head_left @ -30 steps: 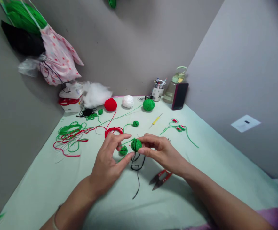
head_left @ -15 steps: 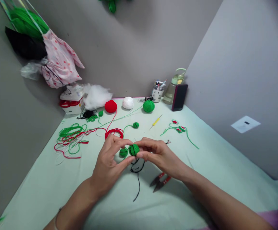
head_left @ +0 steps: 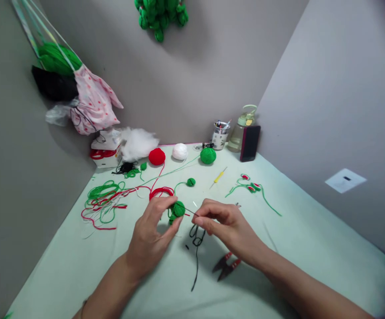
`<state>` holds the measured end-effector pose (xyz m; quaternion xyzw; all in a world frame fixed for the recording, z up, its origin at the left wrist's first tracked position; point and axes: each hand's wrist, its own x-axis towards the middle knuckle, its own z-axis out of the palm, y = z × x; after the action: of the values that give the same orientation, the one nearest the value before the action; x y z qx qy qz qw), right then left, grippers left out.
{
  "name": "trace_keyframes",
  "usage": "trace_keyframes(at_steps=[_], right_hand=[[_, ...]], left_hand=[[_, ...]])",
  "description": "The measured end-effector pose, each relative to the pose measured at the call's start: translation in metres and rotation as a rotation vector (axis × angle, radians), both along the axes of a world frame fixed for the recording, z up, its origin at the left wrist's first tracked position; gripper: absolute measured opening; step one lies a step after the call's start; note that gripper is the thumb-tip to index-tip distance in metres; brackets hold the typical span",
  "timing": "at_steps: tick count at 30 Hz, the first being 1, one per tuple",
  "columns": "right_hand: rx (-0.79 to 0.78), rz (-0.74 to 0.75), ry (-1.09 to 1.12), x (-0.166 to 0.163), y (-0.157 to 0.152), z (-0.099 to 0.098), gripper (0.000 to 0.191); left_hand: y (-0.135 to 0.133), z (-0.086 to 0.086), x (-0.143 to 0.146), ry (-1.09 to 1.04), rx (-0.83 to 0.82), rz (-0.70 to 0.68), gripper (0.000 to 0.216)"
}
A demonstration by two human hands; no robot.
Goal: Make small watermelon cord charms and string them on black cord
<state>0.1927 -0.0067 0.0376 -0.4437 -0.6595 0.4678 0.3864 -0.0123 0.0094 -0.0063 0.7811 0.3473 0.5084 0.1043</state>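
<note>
Between the thumb and forefinger of my left hand [head_left: 154, 226] is a small green crocheted ball [head_left: 178, 208]. A second green ball [head_left: 172, 219] shows partly just behind and below it. My right hand [head_left: 223, 221] is closed in a pinch on black yarn [head_left: 192, 213], a taut stretch of which runs to the held ball. The rest of the black yarn hangs in loops [head_left: 197, 241] under my right fingers, its end trailing toward me. Whether a needle is in the pinch I cannot make out. Thread snips [head_left: 226, 267] with red handles lie below my right hand.
Red [head_left: 157, 156], white [head_left: 180, 152] and green yarn balls [head_left: 208, 155] line the back. Tangled yarn [head_left: 102, 199] lies left; a yellow crochet hook [head_left: 218, 177] and small red-green pieces [head_left: 252, 187] lie right. A phone [head_left: 250, 143] leans on a bottle [head_left: 237, 135].
My right hand has moved off the ball to the right, drawing black yarn out from it. My left hand keeps the ball, now turned. The view has tilted up slightly.
</note>
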Motion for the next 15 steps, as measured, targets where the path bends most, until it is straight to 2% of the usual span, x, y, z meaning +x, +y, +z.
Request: trace_keyframes(at_steps=[3, 9, 15], right_hand=[[0.029, -0.040, 0.044, 0.003, -0.002, 0.007, 0.022], [-0.017, -0.077, 0.126, 0.006, -0.002, 0.013, 0.024], [0.036, 0.013, 0.005, 0.001, -0.007, 0.012, 0.022]], left_hand=[[0.000, 0.004, 0.001, -0.003, 0.040, -0.045, 0.040], [-0.005, 0.001, 0.004, -0.082, -0.055, -0.091, 0.039], [-0.010, -0.002, 0.009, -0.304, -0.194, -0.144, 0.038]])
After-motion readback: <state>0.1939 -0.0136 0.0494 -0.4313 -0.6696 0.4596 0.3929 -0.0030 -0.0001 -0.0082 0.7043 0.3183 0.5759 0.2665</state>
